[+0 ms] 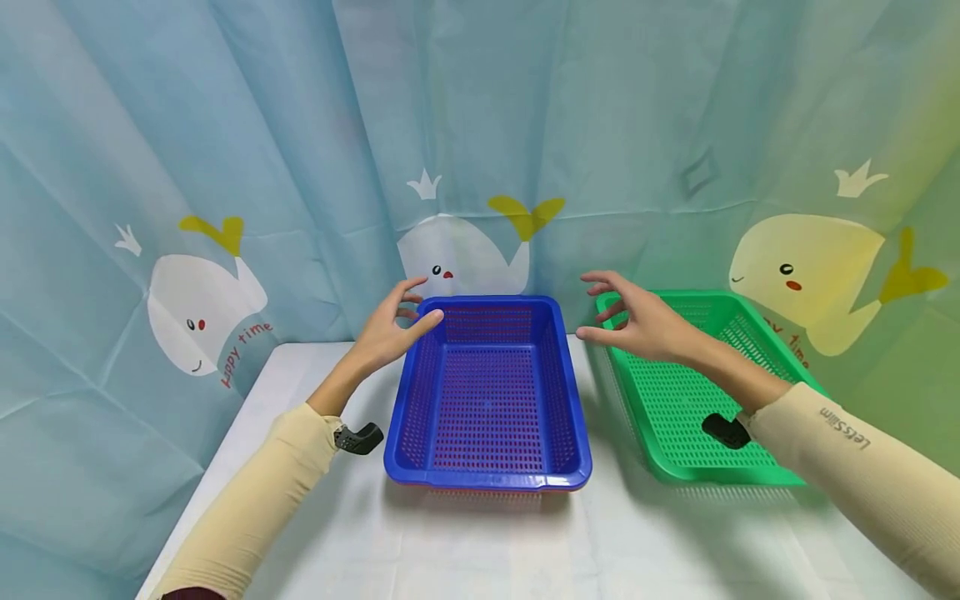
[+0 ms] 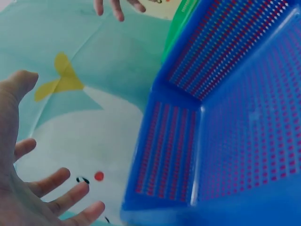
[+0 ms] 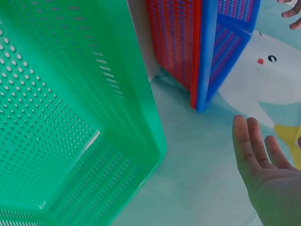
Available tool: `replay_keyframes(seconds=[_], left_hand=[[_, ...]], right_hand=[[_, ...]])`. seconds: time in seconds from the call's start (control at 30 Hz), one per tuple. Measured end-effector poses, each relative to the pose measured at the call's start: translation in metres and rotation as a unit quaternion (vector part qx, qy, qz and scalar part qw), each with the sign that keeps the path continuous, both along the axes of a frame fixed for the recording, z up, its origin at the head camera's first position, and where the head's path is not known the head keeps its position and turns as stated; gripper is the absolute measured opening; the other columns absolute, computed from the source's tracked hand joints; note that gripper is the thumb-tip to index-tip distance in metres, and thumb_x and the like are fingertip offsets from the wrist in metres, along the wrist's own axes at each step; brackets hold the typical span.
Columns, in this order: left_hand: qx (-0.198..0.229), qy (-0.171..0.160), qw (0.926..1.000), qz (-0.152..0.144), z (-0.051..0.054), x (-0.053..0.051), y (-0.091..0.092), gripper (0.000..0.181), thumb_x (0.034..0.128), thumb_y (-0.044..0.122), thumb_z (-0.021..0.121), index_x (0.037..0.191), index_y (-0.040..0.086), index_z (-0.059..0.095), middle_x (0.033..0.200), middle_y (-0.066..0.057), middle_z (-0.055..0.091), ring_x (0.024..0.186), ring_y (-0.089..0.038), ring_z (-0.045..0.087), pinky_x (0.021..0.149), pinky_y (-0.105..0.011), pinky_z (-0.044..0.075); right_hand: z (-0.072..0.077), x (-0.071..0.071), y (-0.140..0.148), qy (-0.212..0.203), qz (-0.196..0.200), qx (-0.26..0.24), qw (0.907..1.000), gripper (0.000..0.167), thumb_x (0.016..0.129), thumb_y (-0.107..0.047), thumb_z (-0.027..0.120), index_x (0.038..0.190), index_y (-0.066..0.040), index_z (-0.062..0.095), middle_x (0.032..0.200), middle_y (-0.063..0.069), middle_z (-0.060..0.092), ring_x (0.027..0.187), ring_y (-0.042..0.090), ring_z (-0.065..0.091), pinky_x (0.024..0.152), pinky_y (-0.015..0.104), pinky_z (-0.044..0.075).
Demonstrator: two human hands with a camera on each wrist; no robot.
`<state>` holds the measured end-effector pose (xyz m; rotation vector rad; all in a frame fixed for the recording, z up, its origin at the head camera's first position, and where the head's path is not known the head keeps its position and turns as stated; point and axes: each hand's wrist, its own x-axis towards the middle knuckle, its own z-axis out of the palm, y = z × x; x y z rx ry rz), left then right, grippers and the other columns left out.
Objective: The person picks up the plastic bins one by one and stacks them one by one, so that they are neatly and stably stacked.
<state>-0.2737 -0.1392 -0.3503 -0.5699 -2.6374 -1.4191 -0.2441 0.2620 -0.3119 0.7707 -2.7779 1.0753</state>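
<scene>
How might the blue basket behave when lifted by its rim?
The blue basket is probably light, its walls and floor being perforated. It looks fairly stiff, with a broad rim. The red basket nested beneath might cling and lift too.

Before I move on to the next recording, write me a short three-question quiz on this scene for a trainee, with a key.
1. Multiple choice: what colour is the basket nested under the blue basket?
a) green
b) red
c) yellow

2. True or false: neither the left hand nor the right hand is holding a basket.

3. Fill in the blank: in the head view, the ____ basket stands on the white table to the right of the blue one.

Key
1. b: the red basket shows against the blue one in the right wrist view.
2. True: the wrist views show the fingers apart from the baskets.
3. Green: the green basket.
</scene>
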Motion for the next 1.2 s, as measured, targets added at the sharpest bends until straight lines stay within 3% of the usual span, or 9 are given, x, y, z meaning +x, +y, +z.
replay_keyframes(seconds=[0.27,0.7,0.77,0.87,0.93,1.0,1.1,1.2], left_hand=[[0.023,0.011,0.9995,-0.021,0.008,-0.007,0.033,0.065,0.0975,0.045,0.067,0.156,0.032,0.041,0.146,-0.009,0.051,0.123,-0.036,0.058,0.095,-0.055,0.053],[0.033,0.008,0.997,-0.07,0.007,-0.012,0.108,0.066,0.0969,0.047,0.067,0.156,0.033,0.04,0.145,-0.011,0.053,0.123,-0.035,0.061,0.098,-0.05,0.054],[0.034,0.006,0.9964,-0.078,0.008,-0.012,0.122,0.066,0.097,0.047,0.067,0.156,0.032,0.04,0.144,-0.01,0.053,0.122,-0.032,0.062,0.097,-0.048,0.054],[0.035,0.002,0.9954,-0.09,0.011,-0.011,0.143,0.068,0.0964,0.048,0.068,0.156,0.032,0.04,0.145,-0.009,0.053,0.12,-0.03,0.062,0.095,-0.044,0.055],[0.032,0.0,0.9947,-0.098,0.012,-0.009,0.157,0.068,0.0964,0.048,0.068,0.156,0.033,0.04,0.145,-0.008,0.053,0.119,-0.028,0.062,0.093,-0.041,0.055],[0.029,-0.002,0.9938,-0.107,0.012,-0.007,0.169,0.069,0.0963,0.048,0.068,0.157,0.032,0.04,0.145,-0.008,0.053,0.118,-0.027,0.062,0.091,-0.039,0.055],[0.032,-0.01,0.9928,-0.115,0.012,-0.005,0.185,0.069,0.0961,0.049,0.069,0.157,0.033,0.039,0.145,-0.007,0.053,0.115,-0.023,0.061,0.087,-0.038,0.055],[0.047,-0.026,0.9914,-0.119,0.012,-0.002,0.201,0.07,0.0958,0.051,0.069,0.157,0.035,0.039,0.145,-0.005,0.052,0.112,-0.02,0.061,0.083,-0.037,0.056]], right_hand=[[0.006,-0.005,0.021,0.019,-0.043,0.008,0.9989,0.073,0.093,-0.032,0.079,0.154,-0.021,0.041,0.141,0.013,0.054,0.11,0.034,0.067,0.084,0.039,0.059],[0.012,-0.003,0.081,0.036,-0.108,0.013,0.9935,0.076,0.094,-0.033,0.078,0.156,-0.019,0.038,0.141,0.017,0.054,0.109,0.04,0.066,0.071,0.017,0.051],[0.016,-0.001,0.092,0.038,-0.121,0.02,0.9917,0.076,0.094,-0.033,0.077,0.157,-0.019,0.037,0.141,0.018,0.054,0.108,0.037,0.065,0.069,0.018,0.05],[0.019,0.003,0.109,0.038,-0.144,0.029,0.9885,0.078,0.093,-0.035,0.078,0.157,-0.019,0.037,0.141,0.019,0.054,0.102,0.015,0.066,0.067,0.019,0.049],[0.019,0.005,0.12,0.038,-0.155,0.036,0.9865,0.078,0.093,-0.034,0.078,0.158,-0.017,0.036,0.141,0.02,0.054,0.098,0.009,0.064,0.067,0.017,0.048],[0.018,0.007,0.131,0.036,-0.165,0.04,0.9848,0.079,0.094,-0.034,0.077,0.158,-0.016,0.036,0.141,0.022,0.054,0.101,0.013,0.066,0.066,0.015,0.046],[0.019,0.01,0.146,0.029,-0.175,0.042,0.9832,0.079,0.095,-0.032,0.076,0.159,-0.015,0.033,0.143,0.025,0.052,0.11,0.037,0.064,0.066,0.012,0.045],[0.02,0.013,0.16,0.018,-0.19,0.048,0.9805,0.08,0.096,-0.034,0.075,0.16,-0.016,0.03,0.144,0.027,0.05,0.111,0.039,0.063,0.064,0.011,0.045]])
